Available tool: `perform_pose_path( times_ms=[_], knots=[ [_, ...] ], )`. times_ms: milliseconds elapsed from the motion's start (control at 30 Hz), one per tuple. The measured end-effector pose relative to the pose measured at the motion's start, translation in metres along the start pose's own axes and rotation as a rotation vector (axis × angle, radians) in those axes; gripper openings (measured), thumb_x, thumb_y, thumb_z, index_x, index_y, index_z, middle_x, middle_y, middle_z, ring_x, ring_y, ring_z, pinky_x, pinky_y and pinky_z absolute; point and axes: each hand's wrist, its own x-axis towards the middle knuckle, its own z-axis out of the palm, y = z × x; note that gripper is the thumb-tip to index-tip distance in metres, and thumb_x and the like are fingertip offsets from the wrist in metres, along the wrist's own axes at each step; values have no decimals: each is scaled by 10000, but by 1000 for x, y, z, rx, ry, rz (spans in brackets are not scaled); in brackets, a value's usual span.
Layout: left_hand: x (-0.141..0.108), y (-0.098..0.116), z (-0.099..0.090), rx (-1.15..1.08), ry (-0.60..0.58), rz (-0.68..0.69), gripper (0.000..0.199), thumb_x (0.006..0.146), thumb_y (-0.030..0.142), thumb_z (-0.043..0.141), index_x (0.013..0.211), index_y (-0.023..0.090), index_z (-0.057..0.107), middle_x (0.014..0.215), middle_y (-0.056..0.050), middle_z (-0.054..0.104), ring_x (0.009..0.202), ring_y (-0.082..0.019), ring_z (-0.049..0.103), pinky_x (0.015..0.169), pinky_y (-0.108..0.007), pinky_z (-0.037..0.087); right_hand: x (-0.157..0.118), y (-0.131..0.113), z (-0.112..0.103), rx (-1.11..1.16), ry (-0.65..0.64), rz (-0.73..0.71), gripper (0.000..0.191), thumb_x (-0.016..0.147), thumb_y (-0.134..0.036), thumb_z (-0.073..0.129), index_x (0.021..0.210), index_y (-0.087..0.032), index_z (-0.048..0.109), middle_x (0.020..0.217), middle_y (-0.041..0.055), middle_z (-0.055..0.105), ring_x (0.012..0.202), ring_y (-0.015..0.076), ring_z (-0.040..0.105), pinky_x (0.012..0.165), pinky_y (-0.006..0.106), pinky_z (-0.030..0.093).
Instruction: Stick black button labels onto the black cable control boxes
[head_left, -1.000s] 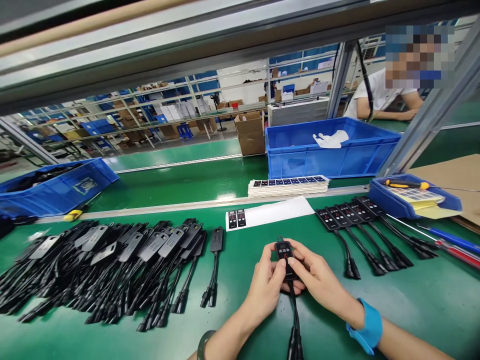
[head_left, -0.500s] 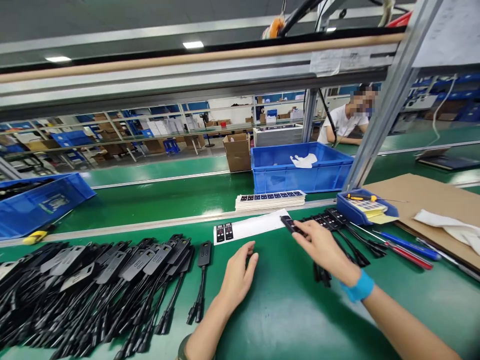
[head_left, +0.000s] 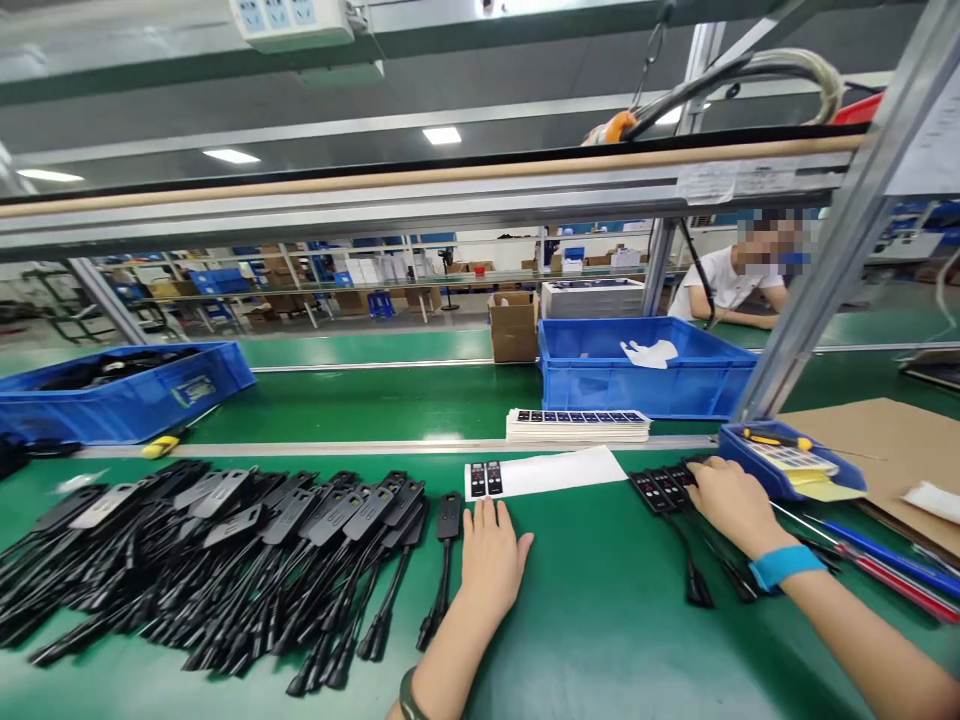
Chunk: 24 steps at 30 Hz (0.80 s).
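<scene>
My left hand [head_left: 495,562] lies palm down with its fingers stretched out. Its fingertips are at the lower edge of a white label strip [head_left: 551,474], just below the two black labels still on it. A single black cabled controller [head_left: 448,518] lies close to its left side. My right hand [head_left: 731,505] is at the right end of a row of labelled black controllers [head_left: 654,490], with thumb and fingers closed on a controller there. The hand covers part of the row, and the cables trail toward me.
A heap of black cabled controllers [head_left: 292,530] spreads across the left. Behind stand a stack of label sheets [head_left: 577,428] and a blue bin [head_left: 637,390]. A small blue tray [head_left: 772,470], screwdrivers [head_left: 892,575] and cardboard [head_left: 885,430] are at the right. A person [head_left: 727,280] sits beyond.
My right hand has carried a controller to the row at the right. My left hand has flattened and moved up to the label strip. The camera view has shifted left and up.
</scene>
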Motion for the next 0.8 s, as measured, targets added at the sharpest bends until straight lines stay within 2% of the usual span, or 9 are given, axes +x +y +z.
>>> perform_pose_path(
  times_ms=[100,233,333,433,500,567,700,800],
  knots=[
    [-1,1,3,22,-1,-16,505,871,278,603,1280,-10,539,1325,-272,536,1273,-383,474,1072,-564,373,14,-44,2,154,-29,-139,324,889,-174,488,1144,-82,663,1103,198,656,1050,354,605,870,443,478],
    [-1,1,6,31,28,-32,510,872,255,592,1326,41,500,1294,-217,573,1240,-335,508,1063,-555,389,37,-128,16,408,-96,-371,261,896,-183,501,1069,-163,695,1057,99,703,935,202,657,859,306,495],
    [1,-2,7,38,52,-43,465,879,178,543,1326,60,497,1196,-175,621,1137,-297,571,1028,-531,430,53,-185,32,532,-106,-446,195,905,-176,537,1035,-141,678,973,72,704,897,175,648,850,333,502],
    [6,-9,9,57,58,-37,491,829,29,485,1319,44,498,1195,-191,610,1109,-284,585,972,-449,486,64,-222,47,601,-84,-432,162,908,-208,574,1029,-130,647,945,46,672,912,179,625,867,386,495],
    [10,-14,10,76,64,-46,547,786,-47,437,1327,20,484,1268,-237,557,1165,-306,555,977,-441,479,66,-234,54,641,-70,-420,149,907,-245,584,986,-133,642,945,44,650,924,185,608,864,395,490],
    [12,-18,10,89,75,-68,573,768,-74,407,1332,5,472,1283,-260,539,1191,-326,534,1018,-493,433,65,-239,59,684,-60,-418,136,903,-262,585,914,-136,637,926,39,629,906,183,591,839,386,487],
    [14,-20,8,85,88,-106,564,770,-76,391,1313,43,491,1170,-206,621,1110,-300,574,1038,-609,355,56,-235,58,788,-41,-428,111,879,-198,572,787,-140,596,843,16,575,789,153,549,768,341,466],
    [14,-19,4,84,84,-123,566,783,-76,377,1324,57,480,1132,-184,647,1049,-281,591,1009,-623,362,44,-225,48,898,-30,-456,116,852,-153,539,739,-157,565,815,16,551,744,148,526,752,329,444]
  ],
)
